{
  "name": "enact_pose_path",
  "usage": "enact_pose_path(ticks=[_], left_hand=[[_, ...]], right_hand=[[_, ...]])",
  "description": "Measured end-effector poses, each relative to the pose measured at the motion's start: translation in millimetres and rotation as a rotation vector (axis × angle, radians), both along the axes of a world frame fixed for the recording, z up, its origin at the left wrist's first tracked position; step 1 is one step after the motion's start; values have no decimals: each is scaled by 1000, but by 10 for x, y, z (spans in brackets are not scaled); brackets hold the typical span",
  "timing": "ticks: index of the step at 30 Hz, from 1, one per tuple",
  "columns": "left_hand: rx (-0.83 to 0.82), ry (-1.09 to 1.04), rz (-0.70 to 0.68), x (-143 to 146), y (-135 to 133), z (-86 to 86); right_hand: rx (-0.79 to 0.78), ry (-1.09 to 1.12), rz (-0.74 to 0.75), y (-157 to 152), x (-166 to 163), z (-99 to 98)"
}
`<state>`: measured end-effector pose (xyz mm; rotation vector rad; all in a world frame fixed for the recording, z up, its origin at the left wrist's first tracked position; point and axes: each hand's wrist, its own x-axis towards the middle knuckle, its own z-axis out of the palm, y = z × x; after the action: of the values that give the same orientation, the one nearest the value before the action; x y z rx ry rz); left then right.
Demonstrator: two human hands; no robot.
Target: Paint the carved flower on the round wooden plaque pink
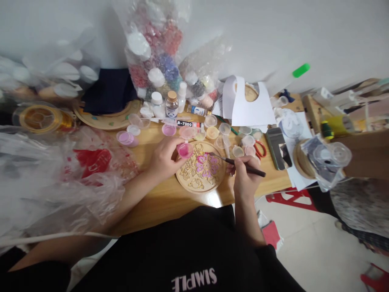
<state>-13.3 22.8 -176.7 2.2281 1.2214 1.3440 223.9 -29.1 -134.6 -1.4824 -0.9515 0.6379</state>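
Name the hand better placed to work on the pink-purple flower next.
Right, I'd judge: the right hand holds the dark-handled tool, its tip by the flower, while the left hand is occupied with the pink cup.

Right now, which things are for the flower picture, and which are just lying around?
In use:
pink cup in left hand
dark-handled tool in right hand
round wooden board with the flower

Seemingly lying about:
B-7000 tube
cork-topped bottle
gold spool
dark blue cloth

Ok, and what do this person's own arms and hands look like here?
The left hand and right hand are ungloved, and the forearms are bare. The sleeves are black and short, part of a black shirt with pale lettering reading SIMPLE.
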Motion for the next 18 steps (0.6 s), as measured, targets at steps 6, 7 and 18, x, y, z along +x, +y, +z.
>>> enact_pose_path(ticks=[6,7,18], left_hand=[[40,-26,0,5,3,0],[44,-27,2,8,3,-1],[-14,8,9,6,-5,-15]], right_hand=[[10,22,0,6,-2,4],[5,20,5,8,-1,2],[-23,33,-16,2,2,-19]])
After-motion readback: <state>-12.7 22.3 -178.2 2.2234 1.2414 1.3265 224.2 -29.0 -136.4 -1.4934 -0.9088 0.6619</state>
